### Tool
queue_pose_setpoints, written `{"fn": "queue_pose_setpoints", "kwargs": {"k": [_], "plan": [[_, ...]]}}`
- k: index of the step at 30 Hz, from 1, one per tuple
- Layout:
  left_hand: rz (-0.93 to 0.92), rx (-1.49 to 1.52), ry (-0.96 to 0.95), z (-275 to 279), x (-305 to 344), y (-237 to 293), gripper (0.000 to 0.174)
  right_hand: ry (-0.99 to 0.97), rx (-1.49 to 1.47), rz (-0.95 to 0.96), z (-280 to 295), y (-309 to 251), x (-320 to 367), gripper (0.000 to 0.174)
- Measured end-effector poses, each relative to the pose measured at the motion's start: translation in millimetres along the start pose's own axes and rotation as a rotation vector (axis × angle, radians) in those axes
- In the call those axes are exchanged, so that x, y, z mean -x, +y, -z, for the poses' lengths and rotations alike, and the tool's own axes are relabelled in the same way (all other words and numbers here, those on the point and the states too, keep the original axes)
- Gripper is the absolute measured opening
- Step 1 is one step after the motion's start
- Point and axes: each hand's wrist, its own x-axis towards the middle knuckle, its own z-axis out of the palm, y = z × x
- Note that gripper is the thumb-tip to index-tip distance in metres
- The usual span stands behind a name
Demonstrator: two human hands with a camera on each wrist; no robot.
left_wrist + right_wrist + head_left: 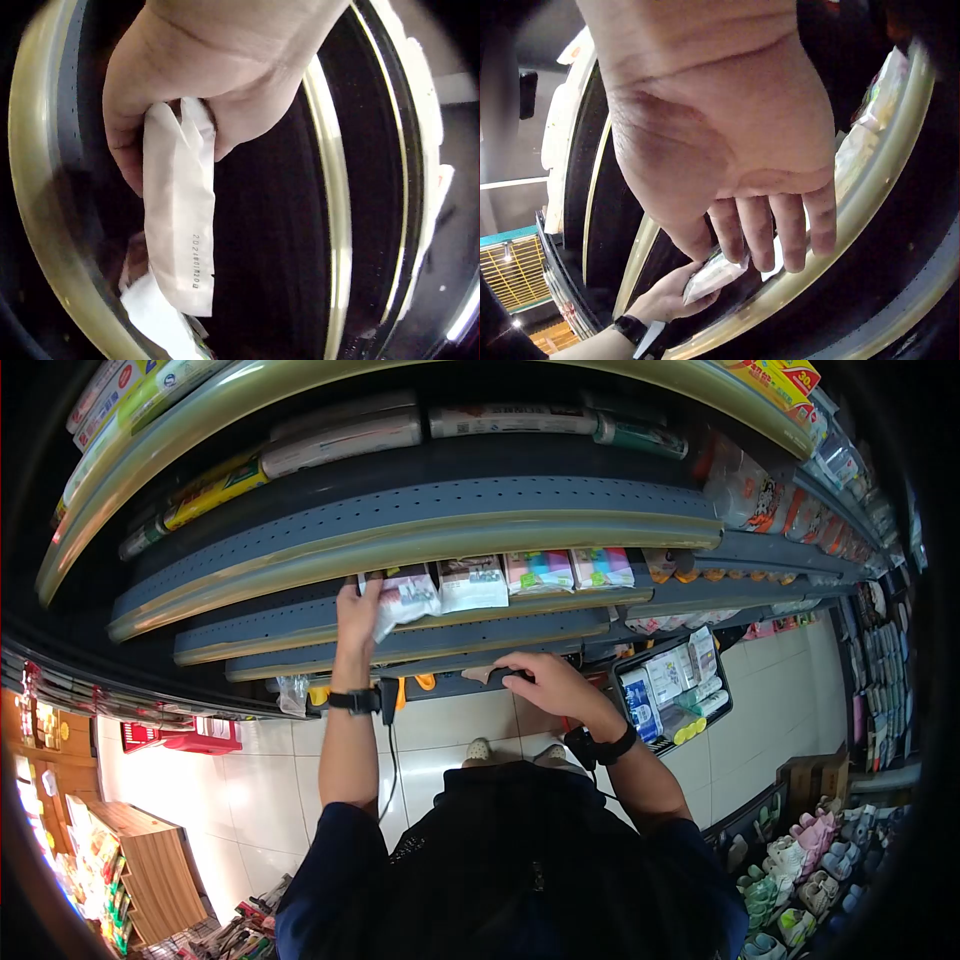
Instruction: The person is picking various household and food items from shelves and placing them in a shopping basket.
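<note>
The left hand (358,618) grips a white packet (405,598) at the shelf edge, beside a row of similar packets (473,584). From the left wrist view, that hand (202,67) has thumb and fingers on both sides of the white packet (178,217), which has printed digits on its side. The right hand (545,682) is in front of the lower shelves, fingers loosely bent, holding nothing. Its fingers hang relaxed in the right wrist view, where the right hand (727,142) is nearer the camera than the left hand (664,296) and its packet (716,276).
A black basket (725,705) with packets and yellow-capped items stands right of the right arm. A red basket (205,736) is on the floor at left. Pink and yellow packs (538,571) sit further along the shelf. Shoes (815,830) fill a rack at lower right.
</note>
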Motion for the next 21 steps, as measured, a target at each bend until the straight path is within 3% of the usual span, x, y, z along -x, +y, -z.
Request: {"fn": "queue_pose_setpoints", "kwargs": {"k": [2,6,8,16,18,21], "plan": [[-0.049,-0.245,0.065,14,-31,-13,0.033,0.047,0.019,-0.05,5,9,0,0.033],[-0.22,-0.595,0.112,32,-63,-48,0.027,0.118,0.049,-0.037,16,30,6,0.033],[-0.223,-0.937,0.114,15,-39,-23,0.029,0.13,0.015,-0.077,21,42,13,0.033],[-0.294,-1.033,0.128,-3,-35,-45,0.033,0.205,-0.151,-0.163,23,93,40,0.031],[-0.556,-1.185,0.173,-1,-33,-51,0.032,0.19,-0.132,-0.224,23,95,47,0.03],[-0.678,-1.327,0.169,-30,-18,-30,0.031,0.211,-0.108,-0.263,22,101,53,0.029]]}}
